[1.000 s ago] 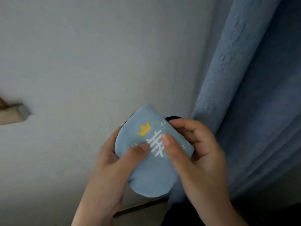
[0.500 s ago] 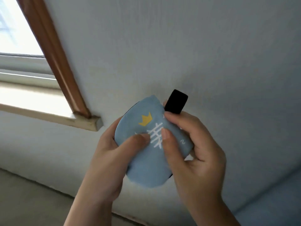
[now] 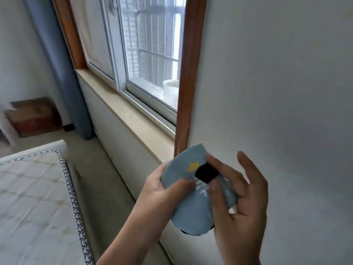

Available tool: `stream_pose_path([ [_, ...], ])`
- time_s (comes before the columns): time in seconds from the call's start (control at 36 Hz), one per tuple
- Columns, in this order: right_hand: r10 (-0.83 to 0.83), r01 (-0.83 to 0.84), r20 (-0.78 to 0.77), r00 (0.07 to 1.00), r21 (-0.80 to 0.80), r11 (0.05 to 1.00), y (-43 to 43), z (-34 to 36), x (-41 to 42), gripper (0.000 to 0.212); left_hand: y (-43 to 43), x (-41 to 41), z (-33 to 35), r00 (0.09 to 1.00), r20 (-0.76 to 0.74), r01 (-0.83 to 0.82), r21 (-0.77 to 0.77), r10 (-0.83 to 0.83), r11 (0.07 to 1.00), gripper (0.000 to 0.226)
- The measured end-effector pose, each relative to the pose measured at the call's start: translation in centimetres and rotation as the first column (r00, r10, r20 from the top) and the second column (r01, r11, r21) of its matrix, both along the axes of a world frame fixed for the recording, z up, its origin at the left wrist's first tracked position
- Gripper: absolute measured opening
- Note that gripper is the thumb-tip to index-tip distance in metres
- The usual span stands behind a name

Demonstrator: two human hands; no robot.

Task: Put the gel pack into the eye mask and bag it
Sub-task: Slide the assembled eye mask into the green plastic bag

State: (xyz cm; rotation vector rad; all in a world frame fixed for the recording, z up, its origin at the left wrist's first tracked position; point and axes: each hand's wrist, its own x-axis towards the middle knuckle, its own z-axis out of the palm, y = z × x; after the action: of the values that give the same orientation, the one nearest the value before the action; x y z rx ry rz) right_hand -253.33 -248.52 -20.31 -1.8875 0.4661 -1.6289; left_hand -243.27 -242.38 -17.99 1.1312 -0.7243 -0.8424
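Plainly, the folded eye mask (image 3: 193, 203) is held in the air just right of the window frame (image 3: 188, 73). The left hand (image 3: 164, 192) clasps it, thumb pressed on its front. The right hand (image 3: 240, 197) pinches the black strap tab (image 3: 205, 174) across it, outer fingers spread. If that tab slips, the fold could spring open and spill whatever is inside. I count one mask, one tab and two hands; no gel pack or bag shows.
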Motion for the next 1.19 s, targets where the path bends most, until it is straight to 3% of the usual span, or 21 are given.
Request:
stream_pose_path([
  [0.17,0.053,-0.054,-0.147,0.988,-0.002,0.999,1.4,4.7,0.0,0.035,3.1,-0.8,3.3,0.979,0.048,-0.195,-0.052,0.197,0.979,0.031],
  [0.25,0.018,-0.039,-0.211,0.977,-0.095,0.995,1.6,5.8,0.1,0.025,4.0,-0.9,3.8,0.966,0.026,-0.255,-0.049,0.257,0.966,0.026],
  [0.33,0.009,-0.044,-0.211,0.977,-0.163,0.986,2.1,6.4,0.4,0.013,4.8,-1.0,4.4,0.945,0.019,-0.326,-0.037,0.327,0.945,0.013],
  [0.53,0.024,-0.058,-0.157,0.987,-0.216,0.975,3.4,7.1,2.5,0.013,6.0,-0.3,5.3,0.865,0.100,-0.492,-0.026,0.492,0.870,0.007],
  [0.78,0.062,-0.086,-0.122,0.991,-0.208,0.974,3.8,6.1,8.5,0.006,5.9,3.9,4.2,0.766,0.213,-0.619,-0.010,0.606,0.785,0.012],
  [0.89,0.057,-0.081,-0.120,0.991,-0.205,0.975,3.5,5.7,11.9,0.006,5.4,6.8,4.0,0.786,0.145,-0.610,0.020,0.601,0.793,0.011],
  [1.19,0.205,-0.245,-0.260,0.943,-0.129,0.961,2.5,5.9,25.6,0.020,4.9,19.9,4.2,0.746,0.054,-0.665,0.070,0.663,0.743,0.048],
])
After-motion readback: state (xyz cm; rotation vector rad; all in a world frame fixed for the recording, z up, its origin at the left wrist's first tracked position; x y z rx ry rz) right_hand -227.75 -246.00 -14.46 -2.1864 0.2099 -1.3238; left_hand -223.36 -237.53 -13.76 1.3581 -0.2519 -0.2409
